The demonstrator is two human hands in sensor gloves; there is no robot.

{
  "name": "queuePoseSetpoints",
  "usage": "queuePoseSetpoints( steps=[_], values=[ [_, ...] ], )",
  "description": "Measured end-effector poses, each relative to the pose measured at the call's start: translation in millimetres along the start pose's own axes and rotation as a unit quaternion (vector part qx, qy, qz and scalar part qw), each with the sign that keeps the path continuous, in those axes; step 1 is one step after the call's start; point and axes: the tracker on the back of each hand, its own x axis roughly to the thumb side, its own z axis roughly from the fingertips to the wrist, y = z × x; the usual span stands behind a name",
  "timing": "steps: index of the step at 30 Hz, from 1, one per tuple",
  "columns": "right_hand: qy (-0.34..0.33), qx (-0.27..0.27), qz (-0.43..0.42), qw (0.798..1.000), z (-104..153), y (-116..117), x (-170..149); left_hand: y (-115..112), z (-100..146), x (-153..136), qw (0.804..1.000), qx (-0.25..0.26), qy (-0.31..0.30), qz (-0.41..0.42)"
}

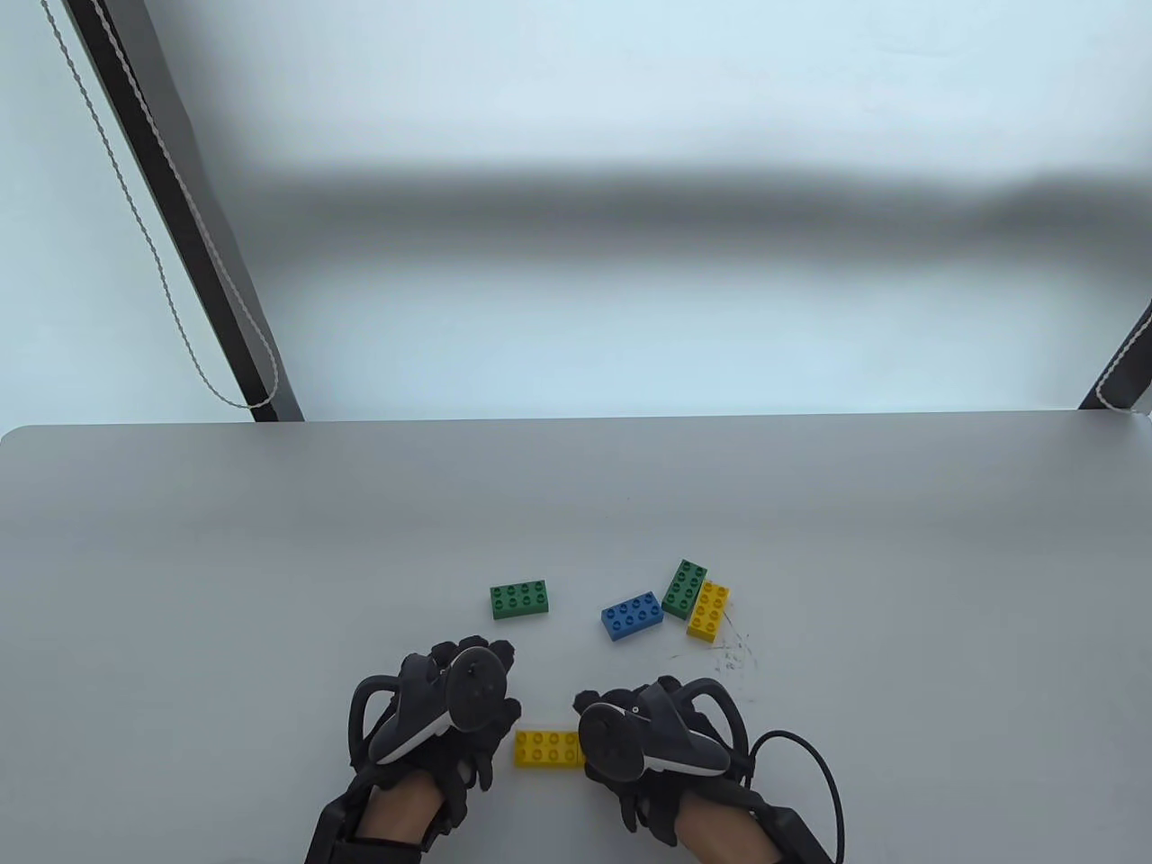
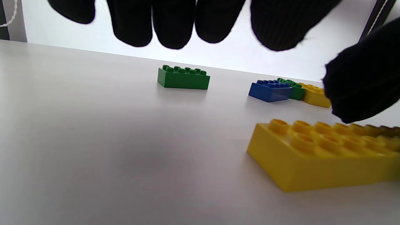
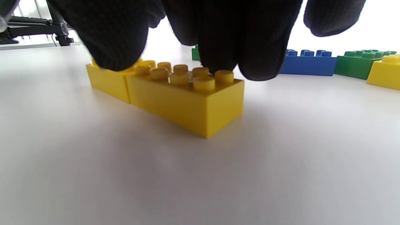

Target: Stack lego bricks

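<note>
The right hand point(image 1: 652, 742) has its fingertips point(image 3: 218, 47) lowered onto the studs of the near yellow brick point(image 1: 549, 749); the thumb side covers the brick's far end. Whether the fingers pinch its sides or only touch its top cannot be told. The left hand point(image 1: 441, 711) hovers beside the same brick, fingers point(image 2: 173, 25) side by side, pointing down and holding nothing.

The brick lies flat on the table point(image 1: 180, 585) between both hands. Further out lie a lone green brick point(image 1: 520, 599), a blue brick point(image 1: 632, 616), a second green brick point(image 1: 685, 589) and a second yellow brick point(image 1: 708, 610); the last two touch along their long sides.

Judged step: first pick-up; no bricks are stacked yet. The next move calls for a firm side grip, a lift, and stud alignment over another brick before pressing down.

No brand, label or writing is readable.
</note>
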Motion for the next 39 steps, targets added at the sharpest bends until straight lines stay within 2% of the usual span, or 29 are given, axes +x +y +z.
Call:
queuePoseSetpoints(
  steps=[9, 20, 25, 31, 39],
  values=[
    [0.030, -0.025, -0.028, 0.999, 5.7, -11.0, -20.7, -2.7, -23.7, -1.9, 1.000, -0.015, 0.019, -0.001],
    [0.051, -0.028, -0.040, 0.997, 8.1, -12.3, -39.6, 4.1, -73.8, -1.8, 0.996, -0.039, 0.053, -0.057],
    [0.053, -0.031, -0.046, 0.997, 8.5, -12.9, -43.7, 4.3, -96.4, -13.2, 0.993, -0.056, 0.089, -0.062],
    [0.052, -0.032, -0.048, 0.997, 8.0, -13.4, -44.9, -2.9, -110.7, -24.9, 0.990, -0.073, 0.112, -0.047],
    [0.051, -0.031, -0.049, 0.997, 7.4, -13.8, -45.0, -11.2, -122.5, -25.3, 0.989, -0.083, 0.120, -0.039]
  ],
)
